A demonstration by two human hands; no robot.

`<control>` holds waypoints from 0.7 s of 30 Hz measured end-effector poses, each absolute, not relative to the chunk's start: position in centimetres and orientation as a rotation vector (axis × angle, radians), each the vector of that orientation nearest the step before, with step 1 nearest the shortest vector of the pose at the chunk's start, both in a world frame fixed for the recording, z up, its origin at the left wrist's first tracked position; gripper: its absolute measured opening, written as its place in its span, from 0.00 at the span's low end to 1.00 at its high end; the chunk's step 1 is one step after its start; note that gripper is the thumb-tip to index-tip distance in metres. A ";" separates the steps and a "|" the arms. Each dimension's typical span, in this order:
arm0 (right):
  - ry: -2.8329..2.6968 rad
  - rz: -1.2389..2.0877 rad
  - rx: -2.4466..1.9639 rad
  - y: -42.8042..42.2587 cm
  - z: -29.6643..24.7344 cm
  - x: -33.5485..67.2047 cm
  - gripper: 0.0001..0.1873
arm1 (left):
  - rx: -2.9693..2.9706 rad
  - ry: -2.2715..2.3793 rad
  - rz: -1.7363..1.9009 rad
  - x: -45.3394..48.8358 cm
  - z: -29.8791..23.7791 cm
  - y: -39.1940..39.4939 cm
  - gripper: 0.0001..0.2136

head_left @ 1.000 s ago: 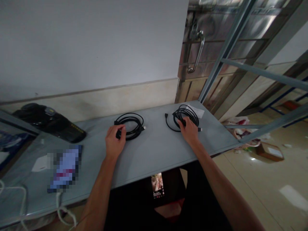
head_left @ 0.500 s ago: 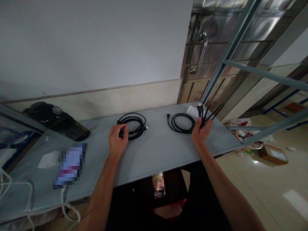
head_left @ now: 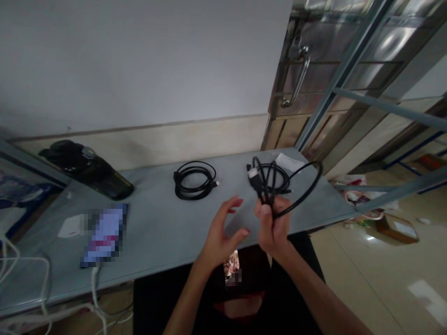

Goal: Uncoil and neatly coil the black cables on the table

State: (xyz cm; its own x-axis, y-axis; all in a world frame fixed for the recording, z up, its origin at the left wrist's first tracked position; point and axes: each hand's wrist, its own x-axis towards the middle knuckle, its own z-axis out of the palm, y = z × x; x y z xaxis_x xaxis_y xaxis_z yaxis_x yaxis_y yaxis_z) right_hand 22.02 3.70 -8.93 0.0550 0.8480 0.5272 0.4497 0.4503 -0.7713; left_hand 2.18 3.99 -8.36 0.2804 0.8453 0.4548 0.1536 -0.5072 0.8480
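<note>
My right hand (head_left: 274,223) is closed around a looped black cable (head_left: 301,197), raised above the table's front part. A plug with a pale metal end sticks up from the fist. To its left, my left hand (head_left: 223,232) is open, thumb and fingers spread, with nothing between them. One coiled black cable (head_left: 194,197) lies on the grey table (head_left: 164,232) left of centre, its metal-tipped plug pointing right. Behind the held cable rests another black coil (head_left: 284,177), partly hidden by it.
A black bottle (head_left: 94,172) lies at the back left, near the wall. In front of it are a blue-purple phone-like object (head_left: 106,232), blurred out, and white cords (head_left: 45,279). White paper (head_left: 289,163) lies at the right end, by a metal frame post (head_left: 331,100).
My right hand has lifted the black cable leftward and nearer to me. My left hand has left the left coil, moved right and opened beside the right hand.
</note>
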 end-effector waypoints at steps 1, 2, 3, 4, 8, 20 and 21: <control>-1.596 0.500 -1.135 2.7 -9.1 20.8 0.23 | 1.785 0.876 1.313 2.8 -8.4 2.4 0.36; -1.613 0.531 -1.100 1.9 -9.3 19.7 0.23 | 1.711 0.881 1.355 3.2 -8.3 1.0 0.34; -1.646 0.540 -1.065 1.2 -9.4 18.6 0.23 | 1.630 0.922 1.363 3.5 -8.1 -0.2 0.30; -1.695 0.549 -1.025 0.8 -9.4 17.7 0.24 | 1.553 0.981 1.377 3.6 -7.7 -1.0 0.28; -1.904 0.583 -0.902 0.3 -8.6 15.9 0.28 | 1.374 1.217 1.316 2.7 -5.8 -2.0 0.25; -1.463 0.713 -1.166 0.6 -7.2 23.9 0.18 | 1.140 1.270 1.293 -5.0 -3.9 -0.9 0.30; -1.412 0.646 -1.197 0.7 -7.2 25.2 0.20 | 1.099 1.268 1.316 -5.7 -3.4 -0.8 0.31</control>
State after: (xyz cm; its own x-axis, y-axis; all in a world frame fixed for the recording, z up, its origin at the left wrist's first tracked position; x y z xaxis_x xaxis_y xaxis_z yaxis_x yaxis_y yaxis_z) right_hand 25.19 0.68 -7.20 0.1341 0.9116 0.3886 0.3021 0.3359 -0.8921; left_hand -5.66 -0.83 -3.40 -0.1259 0.9919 -0.0158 -0.0530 0.0092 0.9986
